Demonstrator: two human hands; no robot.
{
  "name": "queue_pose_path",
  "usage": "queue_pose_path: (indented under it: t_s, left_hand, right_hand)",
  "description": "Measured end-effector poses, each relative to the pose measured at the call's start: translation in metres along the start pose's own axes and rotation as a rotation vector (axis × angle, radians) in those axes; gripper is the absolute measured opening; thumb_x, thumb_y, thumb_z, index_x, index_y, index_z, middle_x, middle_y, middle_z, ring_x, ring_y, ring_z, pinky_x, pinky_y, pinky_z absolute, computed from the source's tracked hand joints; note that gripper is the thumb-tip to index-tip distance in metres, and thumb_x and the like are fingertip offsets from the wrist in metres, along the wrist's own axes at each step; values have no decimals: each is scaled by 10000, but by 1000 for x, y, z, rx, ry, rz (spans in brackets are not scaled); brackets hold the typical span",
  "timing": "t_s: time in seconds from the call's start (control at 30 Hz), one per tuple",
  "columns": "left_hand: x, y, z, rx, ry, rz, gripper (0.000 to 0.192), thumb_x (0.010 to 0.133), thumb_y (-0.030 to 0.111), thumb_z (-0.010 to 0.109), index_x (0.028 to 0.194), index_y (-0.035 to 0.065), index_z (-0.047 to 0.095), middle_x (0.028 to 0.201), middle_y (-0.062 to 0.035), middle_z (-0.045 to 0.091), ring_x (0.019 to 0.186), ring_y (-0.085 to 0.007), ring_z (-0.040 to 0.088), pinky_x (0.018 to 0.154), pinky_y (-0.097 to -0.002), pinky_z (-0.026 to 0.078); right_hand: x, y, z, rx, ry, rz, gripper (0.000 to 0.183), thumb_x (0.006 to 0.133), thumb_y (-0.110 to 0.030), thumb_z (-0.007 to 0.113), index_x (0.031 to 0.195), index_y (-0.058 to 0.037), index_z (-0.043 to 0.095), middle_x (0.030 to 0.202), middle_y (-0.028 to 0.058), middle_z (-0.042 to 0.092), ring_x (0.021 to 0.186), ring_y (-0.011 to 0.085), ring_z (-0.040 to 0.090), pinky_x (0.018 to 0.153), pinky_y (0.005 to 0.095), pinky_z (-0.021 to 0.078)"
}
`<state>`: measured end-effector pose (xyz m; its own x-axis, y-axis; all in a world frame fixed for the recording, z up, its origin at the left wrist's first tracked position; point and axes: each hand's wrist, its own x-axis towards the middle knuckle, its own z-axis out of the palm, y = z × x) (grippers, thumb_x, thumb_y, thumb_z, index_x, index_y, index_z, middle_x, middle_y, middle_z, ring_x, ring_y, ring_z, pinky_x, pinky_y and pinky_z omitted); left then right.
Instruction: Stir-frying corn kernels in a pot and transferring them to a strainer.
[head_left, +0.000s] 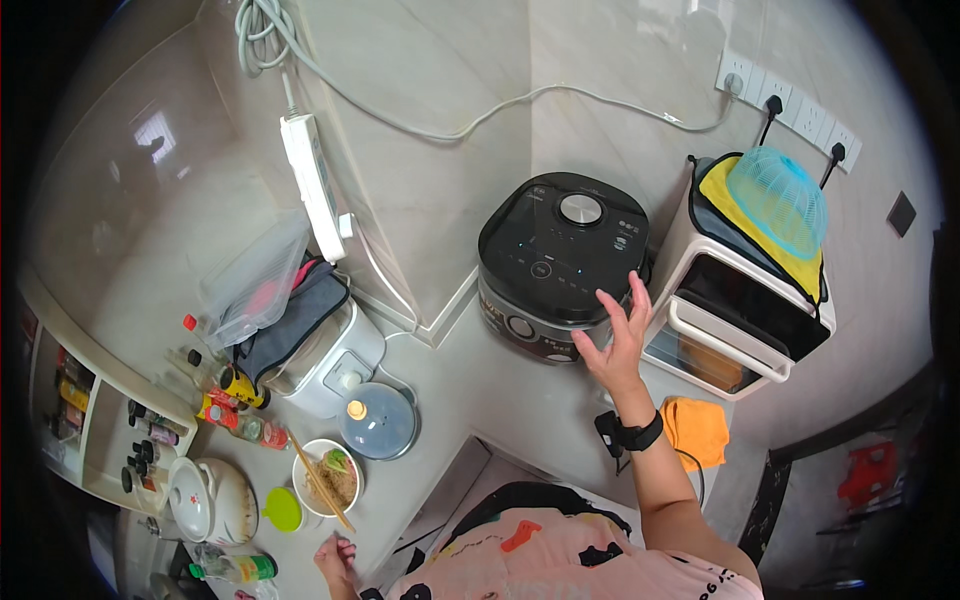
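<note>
My right hand (619, 341) is open, thumb and fingers spread, at the front right edge of a black rice cooker (551, 255). Whether the fingertips touch its lid is hard to tell. The lid is down, with lit marks on its panel and a round silver knob on top. My left hand (335, 556) rests low at the counter with fingers curled and nothing visible in it. Just beyond it, wooden chopsticks (322, 487) lie across a white bowl (300, 491) of noodles with some green vegetable. A lime-green lidded container (283, 510) stands beside the bowl.
A white oven (716, 337) bears cloths and a blue mesh basket (780, 199). An orange cloth (696, 433) lies before it. Leftward are a glass-lidded pot (377, 421), a white appliance (330, 375), bottles (244, 427) and an enamel pot (217, 499). A power strip (311, 187) hangs above.
</note>
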<state>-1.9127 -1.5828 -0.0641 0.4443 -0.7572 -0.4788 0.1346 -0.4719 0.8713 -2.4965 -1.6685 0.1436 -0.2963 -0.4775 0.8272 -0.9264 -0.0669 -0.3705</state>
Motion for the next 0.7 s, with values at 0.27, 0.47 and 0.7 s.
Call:
queue_pose_path:
  t_s: [0.27, 0.47, 0.7]
  left_hand:
    - [-20, -6, 9, -86, -24, 103, 254, 862, 230, 556, 668, 67, 579, 625, -61, 611, 475, -131, 572, 374, -208, 407]
    - [-118, -35, -46, 75, 166, -54, 186, 831, 167, 582, 751, 3, 619, 648, -69, 605, 530, -128, 564, 442, -226, 456]
    - [-212, -115, -117, 203, 383, -163, 129, 778, 135, 610, 736, 15, 633, 650, -52, 607, 535, -114, 567, 462, -251, 474]
  right_hand:
    - [-25, -4, 15, 400, -236, -76, 106, 684, -66, 687, 747, -21, 615, 806, 96, 644, 683, 245, 631, 600, 301, 513]
    - [-47, -48, 40, 633, -351, -118, 36, 734, -1, 611, 770, -1, 607, 823, 115, 636, 696, 251, 623, 615, 304, 495]
    - [-97, -105, 37, 776, -523, -103, 110, 795, 21, 530, 869, 53, 606, 841, 138, 619, 620, 176, 555, 529, 260, 431]
